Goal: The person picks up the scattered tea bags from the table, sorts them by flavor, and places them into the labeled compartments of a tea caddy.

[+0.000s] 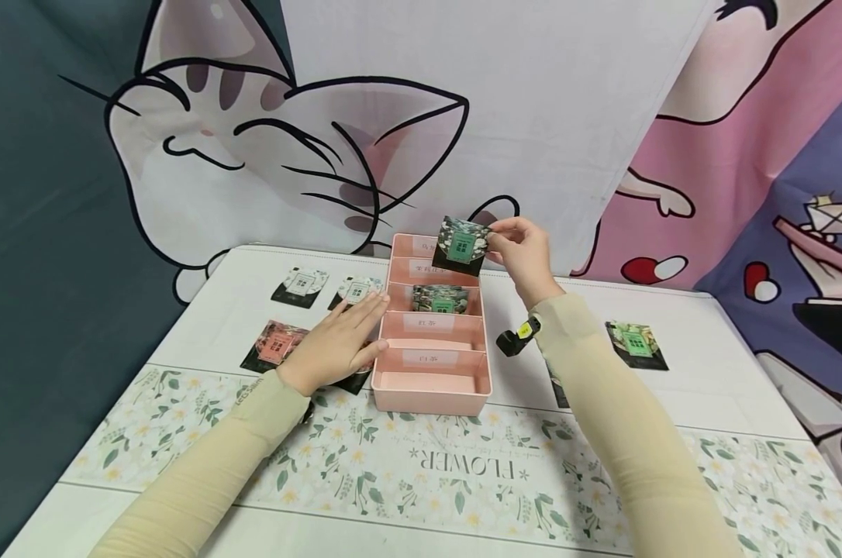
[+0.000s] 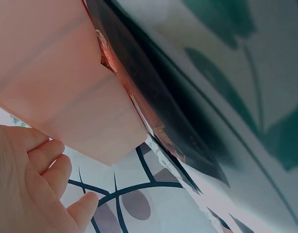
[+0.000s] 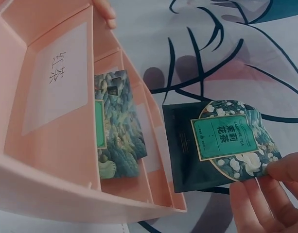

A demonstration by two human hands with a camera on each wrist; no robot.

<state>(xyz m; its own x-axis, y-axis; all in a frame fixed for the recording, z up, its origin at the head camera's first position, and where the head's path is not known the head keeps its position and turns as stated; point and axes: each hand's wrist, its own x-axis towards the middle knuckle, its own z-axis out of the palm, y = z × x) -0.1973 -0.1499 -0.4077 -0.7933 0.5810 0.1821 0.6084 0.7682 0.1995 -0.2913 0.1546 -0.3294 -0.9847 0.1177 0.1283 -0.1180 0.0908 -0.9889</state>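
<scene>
My right hand [image 1: 522,252] pinches a dark green jasmine tea bag sachet [image 1: 461,246] by its edge, above the far end of a pink divided box [image 1: 431,401]. In the right wrist view the sachet [image 3: 224,138] shows its green label, with thumb and fingertips at one corner. A second green sachet [image 1: 440,299] stands in a middle compartment. My left hand [image 1: 340,341] rests along the box's left side, fingers fairly straight, fingertips at its wall. Under this hand, a sachet [image 1: 354,382] is partly covered.
Left of the box lie a red sachet [image 1: 276,346] and two white-and-black sachets, one [image 1: 300,287] farther out. To the right lies a green sachet [image 1: 636,345]; another [image 1: 557,391] is mostly hidden by the right sleeve. White labels with handwriting mark the box's dividers. A cat-print cloth hangs behind the table.
</scene>
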